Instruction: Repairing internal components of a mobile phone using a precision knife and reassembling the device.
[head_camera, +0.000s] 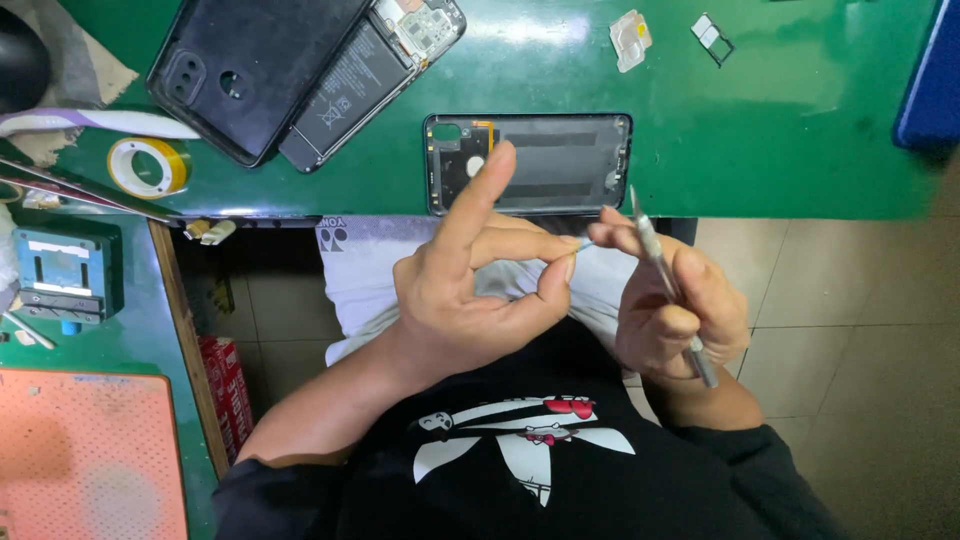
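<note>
Green bench mat (780, 120) up top, tiled floor below its edge. On the mat: dark phone back cover (530, 163) lying inside-up, just past the hands; opened phone with battery exposed (365, 75) beside a second black back cover (250, 70) at upper left; small clear plastic part (630, 40) and SIM tray (712, 36) near the far edge. Yellow tape roll (148, 166) at left, blue fixture block (65, 275) and orange perforated pad (85, 455) on the side bench.

Left hand (470, 290) raised over the lap, thumb and middle finger pinched on a tiny pale strip (583, 243), index finger pointing up. Right hand (675, 305) closed around slim metal tweezers (665, 275), tips up, fingertip touching the same strip. Both hands meet just below the mat edge, in front of the inside-up cover.
</note>
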